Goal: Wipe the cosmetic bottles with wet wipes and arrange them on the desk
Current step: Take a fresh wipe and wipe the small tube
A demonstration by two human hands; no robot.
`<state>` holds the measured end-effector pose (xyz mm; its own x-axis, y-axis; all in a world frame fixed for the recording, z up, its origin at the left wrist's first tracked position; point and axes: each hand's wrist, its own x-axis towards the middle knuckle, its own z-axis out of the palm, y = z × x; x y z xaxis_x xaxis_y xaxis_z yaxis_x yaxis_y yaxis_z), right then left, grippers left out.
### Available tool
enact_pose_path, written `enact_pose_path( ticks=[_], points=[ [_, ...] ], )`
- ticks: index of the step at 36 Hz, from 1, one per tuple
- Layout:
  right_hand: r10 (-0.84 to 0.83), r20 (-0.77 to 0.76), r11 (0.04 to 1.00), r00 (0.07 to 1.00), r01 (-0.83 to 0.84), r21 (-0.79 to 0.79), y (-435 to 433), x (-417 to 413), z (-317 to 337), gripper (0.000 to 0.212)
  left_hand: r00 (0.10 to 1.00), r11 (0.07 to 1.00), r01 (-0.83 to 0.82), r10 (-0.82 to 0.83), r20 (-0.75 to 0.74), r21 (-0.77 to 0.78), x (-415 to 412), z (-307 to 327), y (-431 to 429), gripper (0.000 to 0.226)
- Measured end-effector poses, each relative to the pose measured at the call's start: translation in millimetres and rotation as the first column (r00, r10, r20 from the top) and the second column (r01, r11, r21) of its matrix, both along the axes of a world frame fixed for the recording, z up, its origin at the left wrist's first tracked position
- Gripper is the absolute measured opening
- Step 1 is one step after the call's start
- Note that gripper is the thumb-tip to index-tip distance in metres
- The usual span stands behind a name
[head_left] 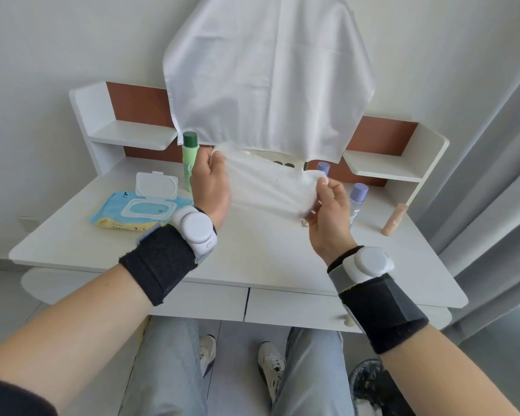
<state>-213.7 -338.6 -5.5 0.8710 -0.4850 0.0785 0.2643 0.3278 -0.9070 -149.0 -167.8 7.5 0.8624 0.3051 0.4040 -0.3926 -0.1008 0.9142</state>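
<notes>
Wipes pack (138,211), open or closed? And where's everything sitting?

> Open. It lies on the left of the desk (267,256) with its flip lid (156,184) up, though I can't really tell how full it is. Green bottle (189,163) stands behind the left hand (210,187). Two purple-capped bottles (357,202) (323,169) stand behind the right hand (330,211), and a beige tube (394,219) is near the right edge.

And the wipe?

> Wet wipe (270,187) is stretched in the air above the desk, each hand pinching one end. White cloth (267,76) hangs over the back panel, grey curtain (493,163) at right.
</notes>
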Motion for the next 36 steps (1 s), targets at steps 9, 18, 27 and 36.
enact_pose_path(
  ticks=[9, 18, 27, 36],
  points=[
    [-0.278, 0.084, 0.892, 0.957, 0.29, -0.348, -0.6, -10.8, 9.5, 0.017, 0.997, 0.999, -0.044, 0.042, -0.062, -0.027, -4.0, -4.9, 5.6, 0.028],
    [-0.306, -0.102, 0.939, 0.947, 0.282, -0.197, -3.9, -4.1, 11.4, 0.021, 0.986, 0.99, -0.058, 0.037, -0.164, -0.125, -13.1, -13.4, 5.2, 0.027],
    [-0.215, -0.103, 0.954, 0.971, 0.187, -0.233, -3.4, -5.7, 5.4, 0.02, 0.98, 0.995, 0.004, -0.023, -0.196, -0.097, -14.4, -26.8, 7.7, 0.03],
    [-0.319, -0.139, 0.946, 0.938, 0.305, -0.111, -5.6, -1.9, 1.3, 0.017, 0.983, 0.99, -0.074, 0.051, -0.175, -0.123, -9.5, -31.3, 8.6, 0.031]
  ],
)
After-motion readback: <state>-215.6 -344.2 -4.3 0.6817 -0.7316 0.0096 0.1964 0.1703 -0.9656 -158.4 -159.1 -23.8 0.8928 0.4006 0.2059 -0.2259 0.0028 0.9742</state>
